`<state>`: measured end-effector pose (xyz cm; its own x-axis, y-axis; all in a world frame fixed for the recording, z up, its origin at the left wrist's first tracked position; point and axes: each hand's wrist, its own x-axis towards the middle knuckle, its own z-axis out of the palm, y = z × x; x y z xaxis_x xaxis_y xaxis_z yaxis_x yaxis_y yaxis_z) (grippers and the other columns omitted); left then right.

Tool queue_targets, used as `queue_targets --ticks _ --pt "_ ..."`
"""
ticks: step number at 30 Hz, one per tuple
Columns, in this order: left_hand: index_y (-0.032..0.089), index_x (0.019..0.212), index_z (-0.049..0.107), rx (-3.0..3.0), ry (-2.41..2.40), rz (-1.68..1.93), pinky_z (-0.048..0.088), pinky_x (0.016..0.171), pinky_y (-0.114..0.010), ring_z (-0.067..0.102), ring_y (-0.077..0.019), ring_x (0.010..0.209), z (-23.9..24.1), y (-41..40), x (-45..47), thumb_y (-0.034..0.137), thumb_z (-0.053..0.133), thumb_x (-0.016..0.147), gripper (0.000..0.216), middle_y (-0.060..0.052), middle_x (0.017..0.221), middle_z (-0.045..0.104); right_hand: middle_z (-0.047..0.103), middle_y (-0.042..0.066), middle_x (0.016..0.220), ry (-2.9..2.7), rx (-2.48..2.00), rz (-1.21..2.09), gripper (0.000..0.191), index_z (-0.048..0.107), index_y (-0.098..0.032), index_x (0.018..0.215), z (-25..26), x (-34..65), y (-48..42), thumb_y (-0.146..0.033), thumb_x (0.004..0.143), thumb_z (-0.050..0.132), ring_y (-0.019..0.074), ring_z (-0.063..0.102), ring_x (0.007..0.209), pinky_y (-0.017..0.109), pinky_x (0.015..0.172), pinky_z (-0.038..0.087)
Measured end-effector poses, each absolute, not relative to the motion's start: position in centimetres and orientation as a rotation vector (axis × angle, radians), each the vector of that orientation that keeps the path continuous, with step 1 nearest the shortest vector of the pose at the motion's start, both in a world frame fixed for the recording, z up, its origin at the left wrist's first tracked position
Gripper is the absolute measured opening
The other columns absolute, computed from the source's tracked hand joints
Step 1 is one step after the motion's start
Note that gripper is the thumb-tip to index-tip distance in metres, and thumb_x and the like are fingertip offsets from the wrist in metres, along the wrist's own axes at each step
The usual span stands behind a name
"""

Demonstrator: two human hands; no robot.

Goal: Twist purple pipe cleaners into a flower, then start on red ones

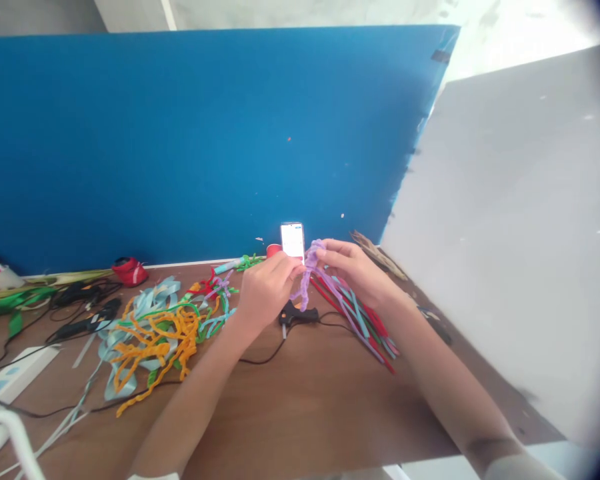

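A fuzzy purple pipe cleaner point(313, 259), bent and twisted into a chain-like shape, is held up between both hands above the table. My left hand point(270, 283) pinches its left side, the fingers closed. With thumb and fingertips my right hand point(353, 267) grips the upper right part. One purple end dangles below the hands, over a black glue gun point(300, 313) lying on the table. Under my right hand lies a bundle of red, blue and purple pipe cleaners point(365, 323). A phone point(293, 241) with a lit screen stands right behind my hands.
To the left is a heap of orange pipe cleaners point(180, 333) mixed with light blue ribbon point(150, 300). A white power strip point(17, 380), black cables and a red roll point(130, 271) lie farther left. A blue partition point(205, 147) closes off the back.
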<state>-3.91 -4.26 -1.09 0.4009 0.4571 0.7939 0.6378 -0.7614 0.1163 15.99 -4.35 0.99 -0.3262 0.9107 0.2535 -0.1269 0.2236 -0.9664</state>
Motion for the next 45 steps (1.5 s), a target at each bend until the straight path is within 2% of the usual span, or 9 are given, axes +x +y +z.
queue_targets --ticks 3,9,12,18,21,27,32,38,45 --pt "0.018 0.084 0.066 -2.407 -0.963 -1.218 0.031 0.062 -0.028 0.052 -0.0135 0.065 -1.5 -4.1 -3.7 0.032 0.046 0.103 0.031 -0.003 0.074 0.065 0.069 0.002 0.087 -1.627 -0.736 1.173 0.025 0.066 -0.020 0.092 1.0 15.8 -4.6 -0.044 0.086 0.073 0.0165 0.062 0.078 0.031 0.074 0.050" --pt "0.017 0.069 0.056 -2.637 -1.429 -1.358 0.026 0.059 -0.027 0.042 -0.0121 0.059 -1.2 -4.3 -3.1 0.031 0.048 0.099 0.034 0.001 0.062 0.052 0.064 0.004 0.082 -2.194 -0.733 0.036 0.015 0.058 -0.020 0.082 0.6 16.1 -4.3 -0.015 0.095 0.052 0.0191 0.051 0.079 0.035 0.075 0.039" --pt "0.017 0.069 0.055 -2.751 -1.589 -1.493 0.026 0.057 -0.026 0.039 -0.0113 0.058 -0.8 -4.3 -3.1 0.037 0.049 0.098 0.037 0.003 0.060 0.048 0.063 0.005 0.083 -2.252 -0.737 -0.150 0.014 0.057 -0.020 0.084 0.4 16.1 -4.2 -0.015 0.095 0.051 0.0201 0.049 0.079 0.034 0.074 0.037" --pt "0.018 0.071 0.052 -2.763 -1.680 -1.842 0.033 0.056 -0.024 0.045 -0.0107 0.055 -1.0 -3.9 -3.2 0.044 0.049 0.098 0.038 0.003 0.059 0.050 0.068 0.005 0.093 -1.989 -0.882 0.172 0.015 0.062 -0.020 0.104 0.6 16.4 -4.0 -0.031 0.101 0.052 0.0186 0.059 0.084 0.032 0.075 0.042" --pt "0.019 0.072 0.052 -2.772 -1.691 -1.959 0.035 0.053 -0.023 0.045 -0.0100 0.051 -1.1 -3.7 -3.3 0.048 0.050 0.098 0.039 0.004 0.056 0.048 0.067 0.003 0.085 -1.911 -0.873 0.280 0.022 0.063 -0.020 0.093 1.0 16.7 -4.1 -0.035 0.102 0.049 0.0162 0.059 0.076 0.031 0.073 0.042" --pt "0.018 0.076 0.053 -2.850 -1.689 -2.029 0.035 0.051 -0.022 0.047 -0.0089 0.051 -1.1 -3.5 -3.2 0.050 0.051 0.097 0.038 0.004 0.061 0.052 0.064 0.003 0.082 -1.975 -0.861 0.285 0.023 0.062 -0.020 0.085 1.1 16.5 -4.3 -0.041 0.094 0.063 0.0171 0.057 0.076 0.031 0.070 0.042" --pt "0.018 0.078 0.052 -3.029 -1.608 -1.924 0.038 0.054 -0.021 0.050 -0.0081 0.054 -1.3 -3.4 -3.1 0.050 0.050 0.098 0.038 0.003 0.064 0.055 0.066 0.002 0.078 -1.908 -0.904 0.333 0.027 0.066 -0.019 0.081 0.7 16.7 -3.8 -0.035 0.099 0.055 0.0162 0.059 0.074 0.031 0.071 0.041" --pt "0.018 0.089 0.054 -3.194 -1.671 -2.112 0.035 0.049 -0.020 0.047 -0.0073 0.050 -1.7 -3.2 -2.7 0.060 0.055 0.093 0.042 0.004 0.063 0.054 0.066 0.002 0.077 -1.926 -0.813 0.471 0.025 0.066 -0.019 0.077 0.9 16.7 -3.9 -0.032 0.096 0.056 0.0161 0.059 0.074 0.032 0.072 0.044" --pt "0.017 0.091 0.057 -3.097 -1.653 -1.999 0.038 0.052 -0.022 0.050 -0.0096 0.053 -1.8 -2.8 -3.1 0.055 0.059 0.092 0.039 0.003 0.065 0.055 0.064 0.002 0.078 -1.966 -0.812 0.699 0.043 0.067 -0.019 0.079 1.0 16.8 -4.0 -0.045 0.103 0.043 0.0159 0.057 0.074 0.032 0.073 0.044"
